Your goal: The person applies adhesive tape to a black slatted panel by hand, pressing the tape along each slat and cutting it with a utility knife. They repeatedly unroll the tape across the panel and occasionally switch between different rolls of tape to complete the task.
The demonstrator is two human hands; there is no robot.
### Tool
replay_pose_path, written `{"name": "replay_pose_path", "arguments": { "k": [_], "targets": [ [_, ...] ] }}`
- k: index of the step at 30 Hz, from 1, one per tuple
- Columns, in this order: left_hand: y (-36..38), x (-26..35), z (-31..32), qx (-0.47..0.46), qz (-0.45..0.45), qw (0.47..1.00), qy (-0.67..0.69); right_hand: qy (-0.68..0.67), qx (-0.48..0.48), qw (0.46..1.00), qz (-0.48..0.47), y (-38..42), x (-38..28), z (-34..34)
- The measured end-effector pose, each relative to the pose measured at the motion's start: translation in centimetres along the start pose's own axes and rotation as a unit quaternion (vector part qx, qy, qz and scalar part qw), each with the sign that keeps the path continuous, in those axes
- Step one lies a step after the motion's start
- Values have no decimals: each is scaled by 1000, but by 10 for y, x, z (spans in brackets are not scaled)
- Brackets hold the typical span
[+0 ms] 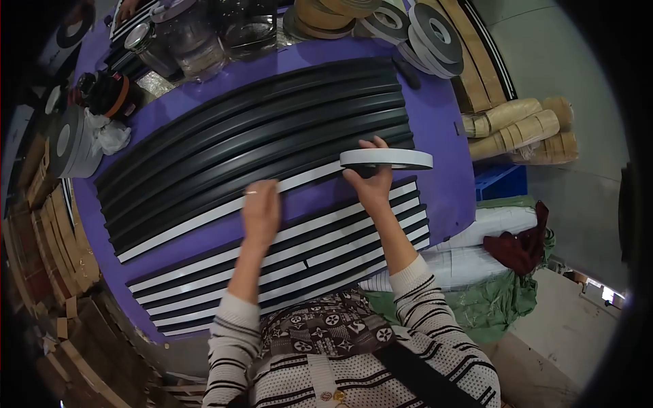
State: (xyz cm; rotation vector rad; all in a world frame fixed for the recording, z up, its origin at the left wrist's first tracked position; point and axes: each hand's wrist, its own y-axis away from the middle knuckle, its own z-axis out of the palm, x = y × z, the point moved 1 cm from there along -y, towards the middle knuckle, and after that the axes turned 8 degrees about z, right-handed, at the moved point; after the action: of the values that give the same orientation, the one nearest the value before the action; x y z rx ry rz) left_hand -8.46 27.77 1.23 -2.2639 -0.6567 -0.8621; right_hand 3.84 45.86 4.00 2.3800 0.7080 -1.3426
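Note:
My right hand (371, 183) is closed around a roll of white tape (386, 159), thumb below and fingertips showing above. From the roll, a white tape strip (183, 231) runs left along the nearest black strip. My left hand (261, 212) lies over that tape with its fingers pressed together; the fingertips are partly hidden. Beyond both hands are several long black ribbed strips (258, 112) side by side. Nearer my body, several black strips faced with white tape (272, 272) lie in a row.
The table has a purple top (445, 136). Tape rolls (435, 34), a large clear jar (187, 37) and a dark bottle (109, 94) stand along its far and left sides. Paper-wrapped rolls (524, 129) and green-wrapped bundles (490, 299) are on the right. Another person's hand (128, 8) shows top left.

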Motion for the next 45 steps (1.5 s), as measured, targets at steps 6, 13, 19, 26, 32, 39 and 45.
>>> {"name": "replay_pose_path", "arguments": {
  "k": [6,13,19,26,32,39,45],
  "targets": [
    [-22,46,98,-63,148,976,-148,-538,162,819,116,-42,27,-103],
    [-24,48,98,-143,146,960,-194,156,222,962,12,-105,115,-145],
    [-22,43,98,-166,152,954,-198,294,214,929,-73,-108,133,-134],
    [-34,59,94,-198,176,931,-252,384,170,901,-103,-111,109,-138],
    [-93,88,145,-139,249,952,-111,157,167,965,-130,-165,14,-140],
    [-85,76,189,-198,287,929,-126,432,56,898,-63,-256,82,-65],
    [-86,77,191,-182,285,933,-121,119,115,979,-116,-157,40,-108]
  ]
}}
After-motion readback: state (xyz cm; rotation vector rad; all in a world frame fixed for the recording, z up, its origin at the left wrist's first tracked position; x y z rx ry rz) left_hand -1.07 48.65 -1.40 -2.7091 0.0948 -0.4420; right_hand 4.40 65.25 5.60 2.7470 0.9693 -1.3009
